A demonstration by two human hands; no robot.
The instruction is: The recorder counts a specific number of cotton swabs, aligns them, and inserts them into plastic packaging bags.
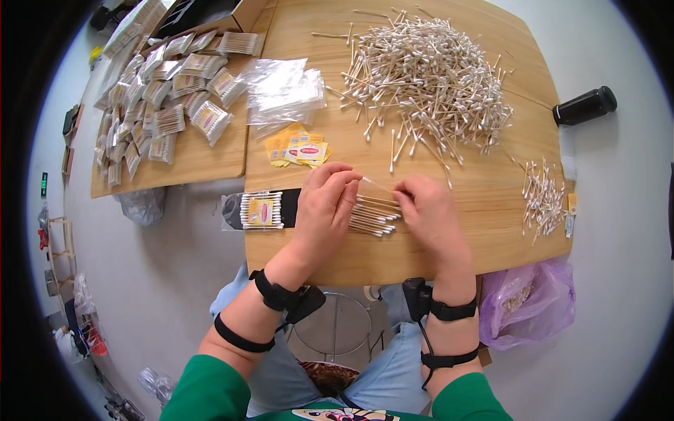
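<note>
A single cotton swab (378, 185) is stretched between my two hands. Its left tip is at the fingertips of my left hand (324, 205), and its right end goes to the pinched fingers of my right hand (427, 210). Just under them, a row of cotton swabs (373, 219) lies side by side on the table, partly hidden by my left hand. Left of that hand, a small clear bag (263, 210) holds swabs and a yellow card. It rests on a dark flat strip (290, 199) that runs behind my hand.
A large heap of loose swabs (432, 77) covers the far table (505, 203). Empty clear bags (284, 91) and yellow cards (300, 146) lie beyond my left hand. Filled packets (165, 88) crowd the left table. At right are a smaller swab pile (543, 200), black bottle (586, 106) and purple bag (533, 305).
</note>
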